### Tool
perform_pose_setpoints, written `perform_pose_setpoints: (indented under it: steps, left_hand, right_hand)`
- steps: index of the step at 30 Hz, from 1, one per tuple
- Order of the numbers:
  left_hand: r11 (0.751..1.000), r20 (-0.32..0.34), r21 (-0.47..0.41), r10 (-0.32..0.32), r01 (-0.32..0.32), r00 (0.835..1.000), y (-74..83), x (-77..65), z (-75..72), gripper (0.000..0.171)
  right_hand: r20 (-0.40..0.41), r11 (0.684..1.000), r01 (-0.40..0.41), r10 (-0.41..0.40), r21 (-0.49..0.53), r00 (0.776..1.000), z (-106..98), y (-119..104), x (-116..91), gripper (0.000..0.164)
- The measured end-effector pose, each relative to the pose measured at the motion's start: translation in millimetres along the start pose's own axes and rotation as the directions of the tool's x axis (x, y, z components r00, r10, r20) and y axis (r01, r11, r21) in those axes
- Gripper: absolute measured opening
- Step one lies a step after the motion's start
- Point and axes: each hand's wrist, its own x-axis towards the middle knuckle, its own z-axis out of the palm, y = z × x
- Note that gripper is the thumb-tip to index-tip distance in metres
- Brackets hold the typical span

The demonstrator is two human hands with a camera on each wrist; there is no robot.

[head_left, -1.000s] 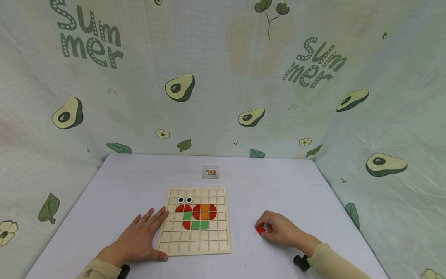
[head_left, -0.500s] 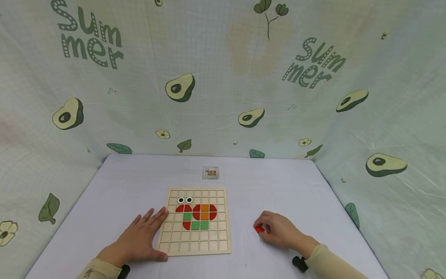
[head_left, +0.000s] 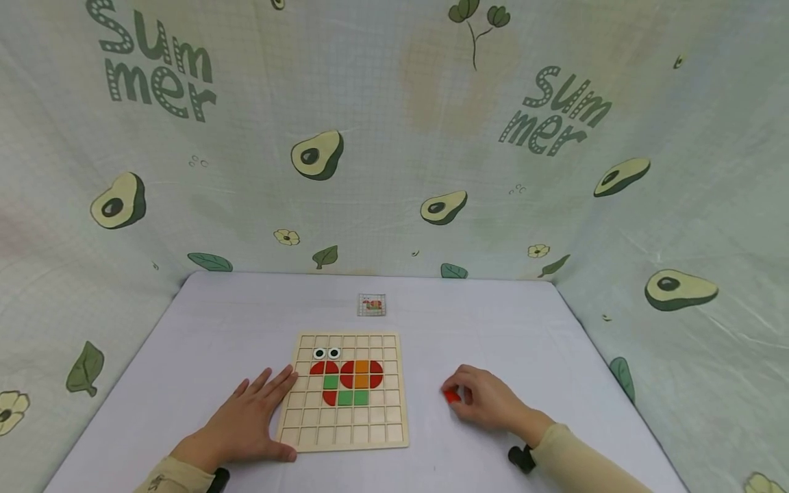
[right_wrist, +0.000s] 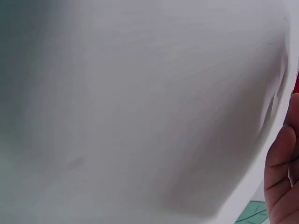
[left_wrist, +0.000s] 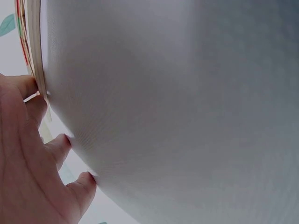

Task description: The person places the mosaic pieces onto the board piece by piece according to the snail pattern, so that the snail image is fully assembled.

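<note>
A wooden grid board (head_left: 345, 435) lies on the table with red, green and orange tiles and two round eye pieces (head_left: 327, 353) set in its cells. My left hand (head_left: 246, 418) rests flat at the board's left edge, fingers spread; in the left wrist view its fingertips touch the board's side and the cloth. To the right of the board, my right hand (head_left: 490, 400) pinches a small red tile (head_left: 453, 396) between thumb and fingers. The tile's full shape is partly hidden by the fingers. Only a sliver of red tile (right_wrist: 296, 84) shows in the right wrist view.
Behind the board lies a small picture card (head_left: 372, 305) with a coloured pattern on a grid. A white cloth (head_left: 493, 322) covers the table. Printed fabric (head_left: 382, 137) hangs at the back and both sides.
My right hand has moved a little left and away from me, carrying the red tile toward the board. The left hand and the board have stayed in place.
</note>
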Motion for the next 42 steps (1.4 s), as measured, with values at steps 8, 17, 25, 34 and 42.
perform_pose_setpoints:
  steps: [8, 17, 25, 34, 42]
  left_hand:
    - [1.0, 0.003, 0.001, 0.0, 0.0, 1.0, 1.0, -0.5, -1.7, 0.13]
    - [1.0, -0.001, -0.004, -0.003, 0.003, 1.0, 1.9, -1.3, -3.0, 0.13]
    - [1.0, -0.003, -0.001, -0.001, 0.001, 1.0, 0.7, -1.0, -0.7, 0.13]
    - [1.0, 0.012, -0.009, -0.015, 0.016, 1.0, 2.3, -1.3, -1.8, 0.13]
    - [1.0, 0.021, -0.005, -0.021, 0.022, 1.0, 2.8, -1.2, -1.8, 0.13]
  right_hand:
    - [-0.029, 0.999, -0.013, 0.014, 0.046, 0.999, 1.8, -5.9, 14.0, 0.026]
    - [-0.03, 1.0, -0.011, 0.012, 0.028, 0.999, 7.1, -17.3, 30.0, 0.025]
    - [-0.003, 1.0, -0.026, 0.026, 0.018, 1.0, 14.7, -33.3, 47.3, 0.024]
    - [0.024, 0.999, 0.0, -0.001, 0.047, 1.0, 27.5, -51.3, 63.9, 0.022]
    - [0.02, 0.999, 0.029, -0.03, 0.043, 0.999, 38.4, -65.9, 74.4, 0.023]
